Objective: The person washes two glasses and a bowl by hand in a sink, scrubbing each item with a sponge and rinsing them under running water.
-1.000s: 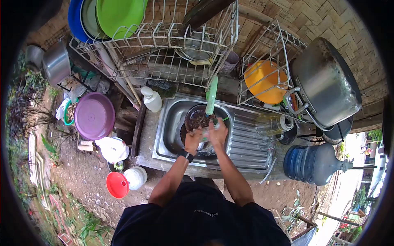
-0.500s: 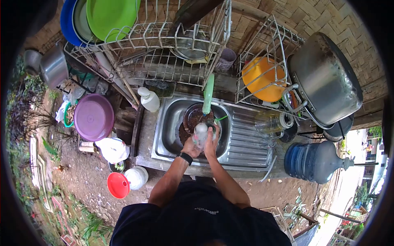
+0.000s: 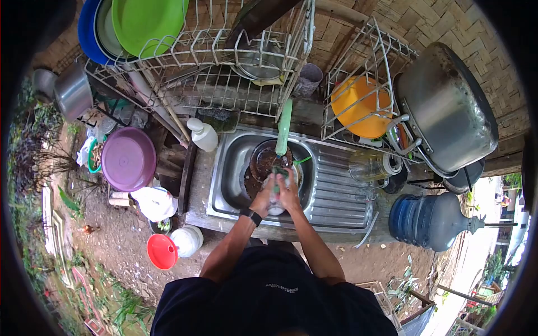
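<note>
- Sink basin (image 3: 228, 185) set in counter (image 3: 197, 207), drainboard (image 3: 342, 204) to its right
- Bowl (image 3: 260, 162) in basin, toward back, spout sleeve (image 3: 284, 127) above
- Pump bottle (image 3: 204, 137) on counter, behind basin's left corner
- Large rack (image 3: 224, 75) behind sink, plates (image 3: 147, 25) at its left end
- Small rack (image 3: 358, 84) behind drainboard, pot (image 3: 448, 109) on its right
- Jar (image 3: 367, 168) by drainboard's back right
- Water jug (image 3: 428, 222) right of drainboard
- Tub (image 3: 129, 159) left of counter, bag (image 3: 154, 204) just before it

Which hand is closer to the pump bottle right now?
Left. The left hand is over the sink, to the right of the pump bottle; the right hand is just beyond it, nearer the drainboard.
</note>
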A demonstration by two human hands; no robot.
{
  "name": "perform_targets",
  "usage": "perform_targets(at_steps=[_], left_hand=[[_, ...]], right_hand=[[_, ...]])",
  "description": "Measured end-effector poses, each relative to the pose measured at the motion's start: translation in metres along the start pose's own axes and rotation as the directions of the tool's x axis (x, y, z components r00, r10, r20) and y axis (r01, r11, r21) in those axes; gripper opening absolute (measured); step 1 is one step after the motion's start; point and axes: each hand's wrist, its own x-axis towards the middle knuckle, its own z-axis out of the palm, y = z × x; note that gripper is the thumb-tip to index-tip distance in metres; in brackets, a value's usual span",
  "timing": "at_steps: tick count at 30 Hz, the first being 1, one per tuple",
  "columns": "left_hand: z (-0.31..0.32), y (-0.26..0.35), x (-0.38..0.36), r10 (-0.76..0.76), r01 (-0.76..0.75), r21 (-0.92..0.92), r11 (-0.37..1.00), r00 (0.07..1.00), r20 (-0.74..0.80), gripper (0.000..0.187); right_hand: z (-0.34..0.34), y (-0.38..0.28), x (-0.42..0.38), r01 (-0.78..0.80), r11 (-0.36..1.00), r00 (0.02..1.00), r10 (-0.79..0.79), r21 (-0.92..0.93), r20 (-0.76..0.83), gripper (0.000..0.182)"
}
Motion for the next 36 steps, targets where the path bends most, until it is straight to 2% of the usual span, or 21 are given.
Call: perform_targets(at_steps=[3,4,7,8,9,10,11,13,15,18,20,23,24,27,28,31,32,35,36], left_hand=[[0.003,-0.005,0.007,0.025,-0.026,0.120,0.992,1.000,0.010,0.048],[0.010,0.000,-0.001,0.057,-0.054,0.120,0.991,0.998,-0.016,0.047],[0.007,0.019,0.005,0.280,-0.257,0.426,0.868,0.960,0.009,0.054],[-0.005,0.019,0.018,0.280,-0.248,0.440,0.863,0.960,-0.007,0.054],[-0.008,0.019,0.024,0.345,-0.298,0.387,0.873,0.937,-0.056,0.053],[-0.010,0.018,0.029,0.405,-0.350,0.335,0.875,0.908,-0.108,0.052],[-0.008,0.019,0.031,0.460,-0.405,0.284,0.869,0.873,-0.161,0.052],[-0.008,0.021,0.035,0.414,-0.394,0.128,0.910,0.875,-0.252,0.055],[-0.006,0.027,0.038,0.304,-0.340,-0.072,0.938,0.904,-0.302,0.058],[-0.035,0.000,0.084,0.436,-0.477,-0.020,0.879,0.818,-0.376,0.061],[-0.041,0.002,0.091,0.361,-0.408,-0.074,0.910,0.867,-0.342,0.065],[-0.047,-0.002,0.098,0.234,-0.289,-0.162,0.944,0.928,-0.290,0.071],[-0.050,-0.004,0.096,0.185,-0.241,-0.189,0.952,0.944,-0.273,0.073],[-0.048,-0.003,0.096,0.182,-0.218,-0.149,0.965,0.958,-0.221,0.072],[-0.046,-0.001,0.098,0.206,-0.233,-0.121,0.965,0.957,-0.204,0.071],[-0.032,0.009,0.095,0.275,-0.283,-0.036,0.958,0.949,-0.153,0.066],[-0.007,0.030,0.071,0.235,-0.241,-0.043,0.970,0.966,-0.106,0.062],[-0.017,0.015,0.102,0.334,-0.355,-0.170,0.919,0.932,-0.143,0.061],[-0.006,0.020,0.087,0.341,-0.361,-0.141,0.922,0.928,-0.147,0.061]], right_hand=[[-0.011,0.033,0.022,-0.134,0.955,0.957,0.056,-0.264,-0.284,0.048],[-0.021,0.041,0.025,-0.140,0.942,0.971,0.070,-0.307,-0.227,0.047],[-0.045,0.073,0.034,-0.119,0.845,0.993,0.090,-0.521,-0.080,0.041],[-0.051,0.075,0.034,-0.083,0.788,0.995,0.101,-0.610,-0.004,0.042],[-0.053,0.071,0.037,-0.038,0.722,0.991,0.116,-0.690,0.068,0.042],[-0.054,0.067,0.043,-0.046,0.715,0.980,0.167,-0.697,0.107,0.047],[-0.049,0.060,0.050,0.081,0.769,0.995,-0.024,-0.635,0.098,0.047],[-0.032,0.050,0.063,0.349,0.788,0.922,-0.386,-0.507,0.035,0.049],[-0.012,0.027,0.086,0.421,0.768,0.902,-0.410,-0.483,0.135,0.050],[0.014,0.016,0.121,0.523,0.720,0.850,-0.475,-0.456,0.226,0.053],[0.029,0.019,0.140,0.578,0.714,0.816,-0.515,-0.395,0.263,0.053],[0.035,0.034,0.160,0.644,0.522,0.764,-0.409,-0.558,0.499,0.052],[0.041,0.044,0.165,0.666,0.492,0.745,-0.458,-0.561,0.484,0.043],[0.046,0.059,0.163,0.608,0.630,0.789,-0.549,-0.483,0.277,0.037],[0.051,0.062,0.156,0.525,0.743,0.849,-0.489,-0.415,0.198,0.028],[0.053,0.035,0.119,0.439,0.780,0.897,-0.408,-0.447,0.170,0.027],[0.056,0.036,0.109,0.354,0.848,0.935,-0.318,-0.394,0.156,0.031],[0.055,0.042,0.100,0.478,0.657,0.840,-0.536,-0.583,0.084,0.039],[0.053,0.045,0.099,0.370,0.779,0.907,-0.420,-0.505,0.017,0.041]])
